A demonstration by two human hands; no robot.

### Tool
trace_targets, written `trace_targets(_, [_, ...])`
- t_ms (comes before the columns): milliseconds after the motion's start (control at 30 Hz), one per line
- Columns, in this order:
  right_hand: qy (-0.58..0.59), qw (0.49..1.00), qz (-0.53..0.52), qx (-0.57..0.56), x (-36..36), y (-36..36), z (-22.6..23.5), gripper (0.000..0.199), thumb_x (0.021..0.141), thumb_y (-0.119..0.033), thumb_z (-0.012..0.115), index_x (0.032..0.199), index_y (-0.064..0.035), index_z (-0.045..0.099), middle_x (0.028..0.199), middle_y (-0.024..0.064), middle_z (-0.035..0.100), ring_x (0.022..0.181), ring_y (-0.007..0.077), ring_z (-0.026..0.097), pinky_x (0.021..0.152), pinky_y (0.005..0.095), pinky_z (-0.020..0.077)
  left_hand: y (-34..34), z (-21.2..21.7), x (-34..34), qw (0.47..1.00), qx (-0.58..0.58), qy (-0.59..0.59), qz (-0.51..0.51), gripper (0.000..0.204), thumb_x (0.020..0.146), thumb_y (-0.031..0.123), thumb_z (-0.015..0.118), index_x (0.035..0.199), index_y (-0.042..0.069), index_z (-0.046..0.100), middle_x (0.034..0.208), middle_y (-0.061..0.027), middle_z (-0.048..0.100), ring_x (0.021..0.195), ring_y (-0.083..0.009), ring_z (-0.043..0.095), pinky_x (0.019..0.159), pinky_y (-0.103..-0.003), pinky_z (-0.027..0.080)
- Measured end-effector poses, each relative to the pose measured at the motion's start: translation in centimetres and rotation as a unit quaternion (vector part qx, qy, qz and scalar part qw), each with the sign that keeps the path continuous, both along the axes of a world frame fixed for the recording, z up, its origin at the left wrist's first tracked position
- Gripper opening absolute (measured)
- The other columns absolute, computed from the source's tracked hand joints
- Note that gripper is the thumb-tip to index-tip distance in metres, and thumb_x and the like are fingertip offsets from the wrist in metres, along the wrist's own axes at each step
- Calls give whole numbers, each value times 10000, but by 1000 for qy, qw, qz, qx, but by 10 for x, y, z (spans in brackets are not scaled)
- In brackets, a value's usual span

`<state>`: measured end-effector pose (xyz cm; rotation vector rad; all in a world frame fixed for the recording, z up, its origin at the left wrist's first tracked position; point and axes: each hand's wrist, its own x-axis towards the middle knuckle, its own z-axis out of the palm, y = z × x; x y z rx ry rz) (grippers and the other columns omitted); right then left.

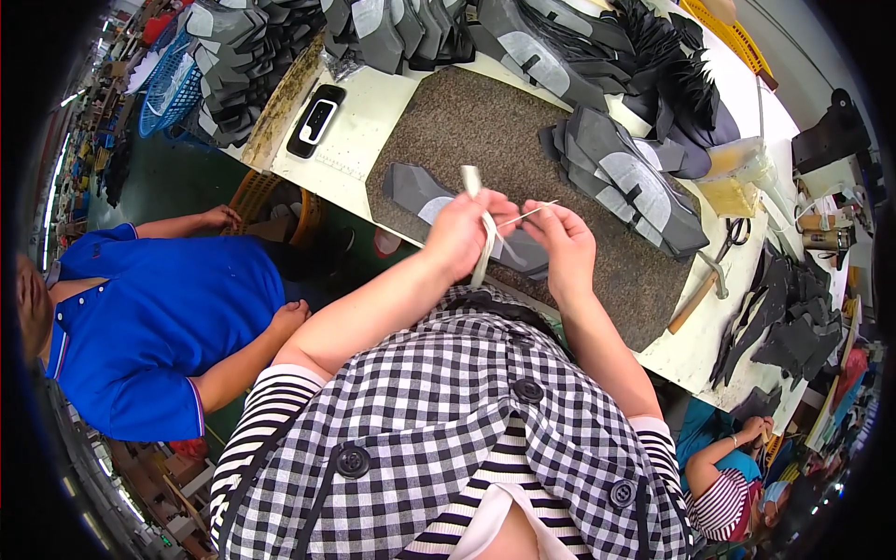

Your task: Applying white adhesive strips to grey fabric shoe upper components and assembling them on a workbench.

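Note:
My left hand (467, 229) grips a pale flat strip (482, 252) that sticks up above the fist and hangs down below it. My right hand (563, 238) pinches a thin pale strand that runs from the strip toward its fingertips. Both hands hover close together over a brown textured mat (485, 131). A dark grey shoe-upper piece (415, 191) with a light patch lies on the mat just beyond and under my hands.
Stacks of grey and black cut pieces (625, 177) cover the white table (359, 140). A black phone (315, 119), a hammer (695, 299), scissors (733, 233) and a glue tub (733, 177) lie about. A person in blue (149, 317) sits left; another sits lower right.

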<state>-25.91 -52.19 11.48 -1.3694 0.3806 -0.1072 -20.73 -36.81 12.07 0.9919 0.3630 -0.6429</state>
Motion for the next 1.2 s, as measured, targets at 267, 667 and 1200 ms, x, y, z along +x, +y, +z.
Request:
trace_targets(267, [20,982,-21,187,-30,-82,-3,167,979,-199,545,1070,-62,574,738,-9,529,652,108,548,760,288,537,128,9,39,983,68,-44,165,193,995,186,489,1020,-4,514,665,24,374,580,-97,366,534,-234,338])
trace_targets(667, [-299,874,117,-364,13,39,30,261,725,-95,758,982,-107,715,1012,53,649,941,260,600,946,393,433,10,16,-3,988,-99,59,98,225,1021,206,437,1023,0,529,737,-41,538,667,-152,536,614,-301,475])
trace_targets(1200, [129,951,199,-198,-9,-28,-16,116,892,-116,650,849,-13,617,717,31,646,642,91,591,601,240,472,137,-23,15,708,580,-331,-231,190,825,83,634,1006,102,690,895,-86,674,795,-264,651,735,-361,519])
